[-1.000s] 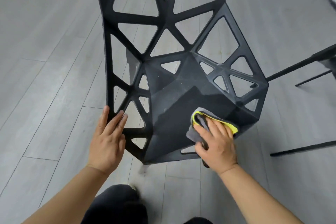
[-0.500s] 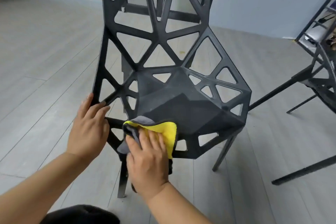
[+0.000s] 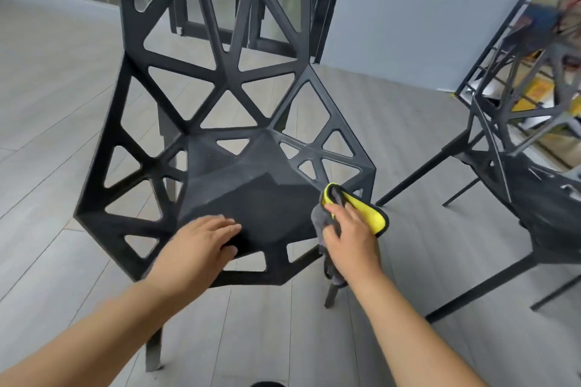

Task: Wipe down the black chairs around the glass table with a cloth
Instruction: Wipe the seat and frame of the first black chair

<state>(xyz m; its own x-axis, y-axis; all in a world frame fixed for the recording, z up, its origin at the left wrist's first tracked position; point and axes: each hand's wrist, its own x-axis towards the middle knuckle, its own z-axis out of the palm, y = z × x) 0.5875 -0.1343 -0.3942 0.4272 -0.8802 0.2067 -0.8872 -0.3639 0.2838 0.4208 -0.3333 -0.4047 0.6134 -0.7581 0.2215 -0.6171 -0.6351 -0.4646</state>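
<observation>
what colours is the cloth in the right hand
The cloth is bright yellow on one side and grey on the other, seen in the head view.

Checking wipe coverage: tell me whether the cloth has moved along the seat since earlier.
Yes. Against the chair seat, the cloth went from the front-left corner to the front-right corner, under the right hand.

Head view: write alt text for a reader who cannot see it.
A person's right hand holds a yellow-and-grey cloth at the right edge of a black chair, while the left hand rests flat on its seat.
</observation>
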